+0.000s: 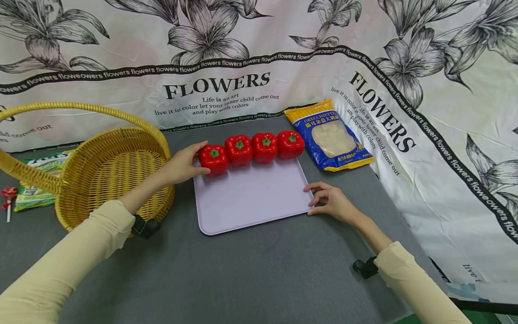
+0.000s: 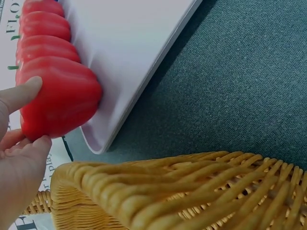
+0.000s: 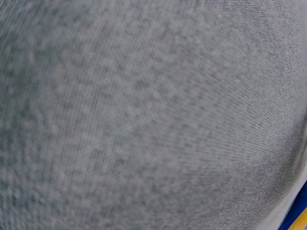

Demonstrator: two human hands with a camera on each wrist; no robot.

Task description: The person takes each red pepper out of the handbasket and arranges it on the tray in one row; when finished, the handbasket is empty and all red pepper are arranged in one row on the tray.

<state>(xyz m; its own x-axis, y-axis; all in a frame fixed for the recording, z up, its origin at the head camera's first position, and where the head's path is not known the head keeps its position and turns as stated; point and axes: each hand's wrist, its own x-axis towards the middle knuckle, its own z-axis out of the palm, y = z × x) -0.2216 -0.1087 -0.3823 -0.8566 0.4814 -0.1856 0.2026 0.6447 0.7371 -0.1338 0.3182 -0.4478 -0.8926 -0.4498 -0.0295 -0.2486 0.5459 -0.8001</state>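
Note:
Several red bell peppers stand in a row along the back of a pale lilac tray (image 1: 251,193). My left hand (image 1: 185,164) grips the leftmost bell pepper (image 1: 213,160), thumb on the near side and fingers behind. In the left wrist view, the thumb and fingertips press on that same pepper (image 2: 62,96), which sits over the tray's corner. At the tray's right edge, my right hand (image 1: 333,203) holds the rim near the front corner with bent fingers and thumb. The right wrist view shows mostly grey cloth, without the hand.
A yellow wicker basket (image 1: 117,139) with a tall handle stands left, under my left forearm. Behind it lie a green packet (image 1: 36,198) and a red lollipop (image 1: 9,193). A blue and yellow pasta bag (image 1: 329,135) lies at the back right, beside the printed curtain (image 1: 218,108).

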